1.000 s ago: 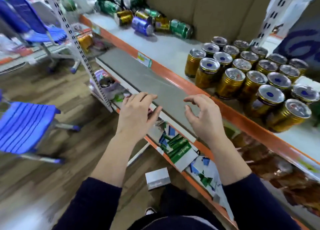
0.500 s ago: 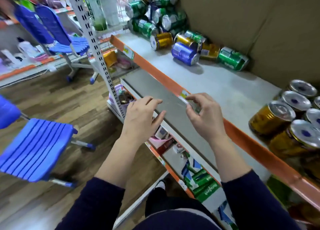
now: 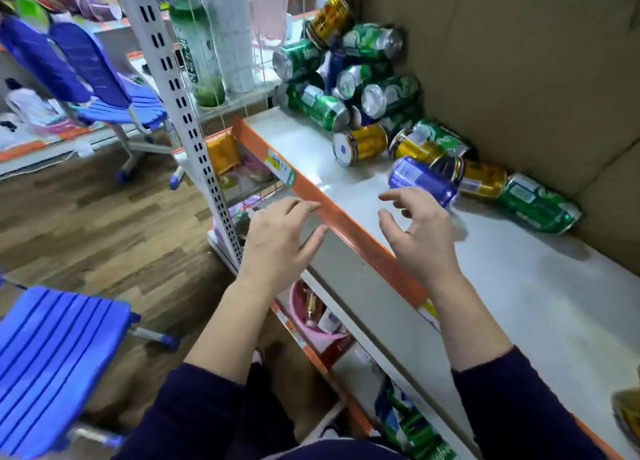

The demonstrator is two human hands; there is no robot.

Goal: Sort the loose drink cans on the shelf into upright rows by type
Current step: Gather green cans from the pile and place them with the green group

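A heap of loose cans lies on its side at the far left end of the white shelf [image 3: 540, 297], against the cardboard back. Nearest is a blue can [image 3: 420, 180], with a gold can [image 3: 362, 144] to its left, another gold can [image 3: 483, 179] behind it and a green can [image 3: 538, 205] to the right. Several green cans [image 3: 349, 78] are stacked in the corner. My right hand [image 3: 417, 232] hovers over the shelf just short of the blue can, fingers spread, holding nothing. My left hand [image 3: 280, 241] is open over the orange shelf edge [image 3: 349, 217].
A perforated white upright [image 3: 180, 113] stands left of the shelf. Blue chairs [image 3: 52, 352] sit on the wooden floor at left. Lower shelves hold a pink basin [image 3: 311, 324] and green packets [image 3: 412, 425]. A gold can edge [image 3: 628, 414] shows at the far right.
The view has swung left, away from the upright gold rows toward the heap of loose cans. Both hands have moved forward, the right one out over the shelf near the blue can.
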